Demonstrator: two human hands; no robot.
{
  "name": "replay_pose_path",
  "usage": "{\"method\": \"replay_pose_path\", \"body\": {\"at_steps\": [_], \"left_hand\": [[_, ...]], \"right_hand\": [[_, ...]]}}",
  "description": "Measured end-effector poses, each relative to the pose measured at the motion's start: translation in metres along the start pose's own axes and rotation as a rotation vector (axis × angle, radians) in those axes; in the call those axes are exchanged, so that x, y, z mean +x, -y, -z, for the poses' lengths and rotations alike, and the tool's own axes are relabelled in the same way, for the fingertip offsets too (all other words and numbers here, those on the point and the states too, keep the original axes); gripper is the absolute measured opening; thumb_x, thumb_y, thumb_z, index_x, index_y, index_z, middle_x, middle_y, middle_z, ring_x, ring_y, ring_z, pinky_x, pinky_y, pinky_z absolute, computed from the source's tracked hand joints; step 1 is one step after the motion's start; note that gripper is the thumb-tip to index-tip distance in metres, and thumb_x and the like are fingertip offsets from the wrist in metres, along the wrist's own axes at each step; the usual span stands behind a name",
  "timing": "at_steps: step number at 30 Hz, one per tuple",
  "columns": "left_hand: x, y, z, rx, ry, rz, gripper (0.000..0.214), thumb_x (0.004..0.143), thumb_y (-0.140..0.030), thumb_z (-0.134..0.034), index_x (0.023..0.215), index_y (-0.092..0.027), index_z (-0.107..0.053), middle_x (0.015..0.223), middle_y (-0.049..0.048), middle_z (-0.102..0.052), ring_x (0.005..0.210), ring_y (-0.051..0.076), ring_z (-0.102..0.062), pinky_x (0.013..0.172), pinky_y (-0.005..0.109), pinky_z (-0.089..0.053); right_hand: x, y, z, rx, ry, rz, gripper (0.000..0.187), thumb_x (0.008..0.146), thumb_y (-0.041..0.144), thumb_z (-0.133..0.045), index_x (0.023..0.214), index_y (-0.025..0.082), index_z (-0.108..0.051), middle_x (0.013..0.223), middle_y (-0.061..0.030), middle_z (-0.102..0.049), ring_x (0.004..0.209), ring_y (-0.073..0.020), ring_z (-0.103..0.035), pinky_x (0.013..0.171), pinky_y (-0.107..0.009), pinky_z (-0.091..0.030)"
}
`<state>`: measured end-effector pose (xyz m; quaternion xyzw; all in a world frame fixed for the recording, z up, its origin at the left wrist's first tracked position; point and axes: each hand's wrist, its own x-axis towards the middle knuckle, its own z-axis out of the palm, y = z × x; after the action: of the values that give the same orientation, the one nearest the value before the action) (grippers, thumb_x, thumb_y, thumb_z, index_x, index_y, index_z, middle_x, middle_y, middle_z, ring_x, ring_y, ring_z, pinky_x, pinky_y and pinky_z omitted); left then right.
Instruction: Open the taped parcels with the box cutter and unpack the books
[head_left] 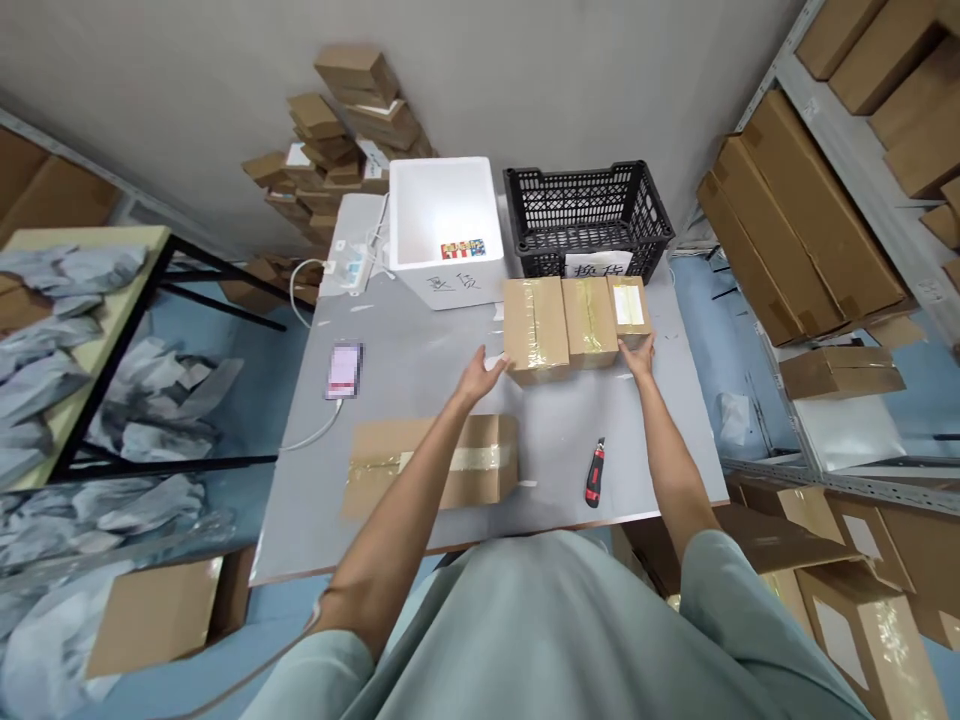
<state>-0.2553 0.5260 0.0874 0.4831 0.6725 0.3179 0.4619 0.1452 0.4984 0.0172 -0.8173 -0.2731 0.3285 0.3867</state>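
Grey tabletop [420, 330] carries everything, and the row of three taped cardboard boxes serves as the landmark. Nearer the person than that row, and off towards the left arm, lies the biggest box, a long taped carton [390, 465] with its long axis running across the table. Behind the row stand a white foam box [442, 215] and a black plastic crate [589, 215], side by side. Within the row itself the boxes touch one another and shrink from left to right: the large box [534, 325], the middle box [589, 320], the small box [628, 305]. Their long sides run away from the person, so the row as a whole stretches left to right between the two hands. The left hand [478, 375] is spread open, fingertips against the near left corner of the large box. The right hand [639, 352] is open too, resting at the near edge of the small box, gripping nothing. Each hand is thus the nearer one to its own end of the row. A red-and-black utility knife [594, 472] lies nearer the person than the row, beside the right forearm. A phone [345, 368] on a cable lies well to the left of the row
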Motion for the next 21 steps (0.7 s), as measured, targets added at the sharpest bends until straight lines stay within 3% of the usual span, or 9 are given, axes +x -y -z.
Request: {"method": "replay_pose_path", "body": {"at_steps": [2,4,7,10,15,18,21], "left_hand": [[-0.009,0.018,0.049,0.113,-0.086,-0.023,0.087,0.09,-0.056,-0.094,0.157,-0.007,-0.066,0.169,0.0332,-0.062,0.165,0.047,-0.056,0.141,0.056,-0.039],[-0.024,0.043,0.105,0.219,-0.182,-0.112,0.08,0.097,-0.051,-0.086,0.161,-0.008,-0.065,0.175,0.0297,-0.058,0.169,0.042,-0.053,0.144,0.052,-0.035],[-0.053,0.085,0.184,0.292,-0.266,-0.17,0.076,0.101,-0.051,-0.08,0.163,-0.012,-0.065,0.175,0.0246,-0.06,0.168,0.04,-0.054,0.146,0.054,-0.033],[-0.079,0.118,0.233,0.305,-0.252,-0.17,0.079,0.099,-0.055,-0.082,0.164,-0.012,-0.065,0.176,0.0235,-0.06,0.17,0.041,-0.051,0.146,0.057,-0.032],[-0.11,0.151,0.261,0.231,-0.048,-0.2,0.096,0.094,-0.067,-0.089,0.17,-0.016,-0.061,0.178,0.0214,-0.057,0.173,0.045,-0.045,0.145,0.064,-0.031],[-0.116,0.167,0.265,0.182,0.1,-0.241,0.113,0.088,-0.081,-0.089,0.178,-0.022,-0.054,0.184,0.0195,-0.051,0.177,0.047,-0.037,0.145,0.067,-0.028],[-0.113,0.183,0.263,0.201,0.186,-0.347,0.122,0.085,-0.096,-0.081,0.183,-0.031,-0.047,0.188,0.0154,-0.046,0.178,0.045,-0.036,0.146,0.063,-0.03]], "right_hand": [[-0.047,-0.036,0.001,-0.107,-0.018,-0.037,0.121,0.089,0.053,-0.084,0.181,-0.001,-0.028,0.181,-0.0356,-0.044,0.178,-0.0411,-0.035,0.141,-0.047,-0.037],[-0.108,-0.078,0.001,-0.272,-0.004,-0.108,0.113,0.091,0.058,-0.08,0.177,0.001,-0.036,0.175,-0.0361,-0.052,0.172,-0.0436,-0.044,0.138,-0.048,-0.043],[-0.201,-0.129,-0.006,-0.395,0.018,-0.187,0.101,0.083,0.056,-0.085,0.162,0.002,-0.053,0.159,-0.0392,-0.061,0.159,-0.0506,-0.057,0.13,-0.054,-0.05],[-0.266,-0.149,-0.018,-0.473,0.019,-0.204,0.077,0.079,0.046,-0.084,0.143,0.009,-0.063,0.15,-0.0361,-0.065,0.148,-0.0495,-0.064,0.122,-0.052,-0.054],[-0.299,-0.123,-0.035,-0.486,0.073,-0.113,0.034,0.083,0.035,-0.07,0.113,0.02,-0.064,0.115,-0.0198,-0.079,0.121,-0.0384,-0.076,0.106,-0.043,-0.059],[-0.307,-0.085,-0.039,-0.464,0.108,-0.013,0.026,0.086,0.039,-0.063,0.107,0.025,-0.059,0.098,-0.0079,-0.077,0.104,-0.0306,-0.078,0.094,-0.037,-0.062],[-0.325,-0.039,-0.042,-0.38,0.181,0.128,0.024,0.091,0.043,-0.052,0.11,0.028,-0.055,0.092,0.0,-0.072,0.086,-0.0232,-0.076,0.084,-0.033,-0.062]]}}
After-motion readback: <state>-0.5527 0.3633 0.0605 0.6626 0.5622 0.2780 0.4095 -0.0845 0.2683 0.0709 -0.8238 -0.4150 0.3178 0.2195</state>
